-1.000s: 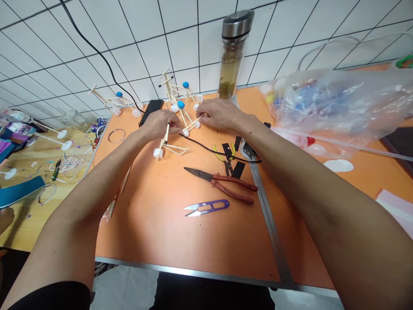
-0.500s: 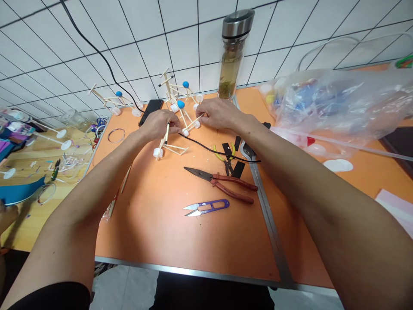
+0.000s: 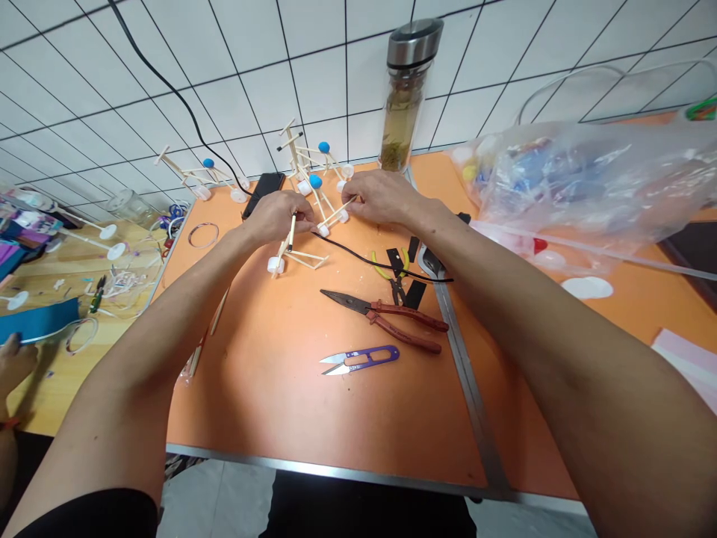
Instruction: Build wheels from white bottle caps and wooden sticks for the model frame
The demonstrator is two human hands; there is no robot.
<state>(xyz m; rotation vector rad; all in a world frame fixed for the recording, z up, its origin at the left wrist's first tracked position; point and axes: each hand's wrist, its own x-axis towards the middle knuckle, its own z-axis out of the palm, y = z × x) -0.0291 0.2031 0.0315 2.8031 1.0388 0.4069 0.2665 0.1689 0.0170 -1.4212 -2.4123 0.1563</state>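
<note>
A small tricycle-like model of thin wooden sticks (image 3: 305,259) stands near the back of the orange table, with white caps (image 3: 275,264) as wheels and a blue ball (image 3: 315,181) on top. My left hand (image 3: 280,215) is closed around its front, by a black-tipped crossbar (image 3: 291,233); the fingertips are partly hidden. On the other side, my right hand (image 3: 378,196) pinches the end of a thin stick (image 3: 341,211) at the rear caps. Just behind stands a similar stick model (image 3: 294,153), and another model (image 3: 187,173) is farther left.
Long-nose pliers (image 3: 386,317), purple thread snips (image 3: 361,360) and yellow-handled pliers (image 3: 396,280) lie in front. A tea bottle (image 3: 403,97) stands by the tiled wall, a plastic bag (image 3: 588,179) at right. At left, another person's hand (image 3: 16,364) touches a blue strip (image 3: 45,323).
My hands and the stick model have hardly moved. At left, the other person's hand has come farther into view beside the blue strip.
</note>
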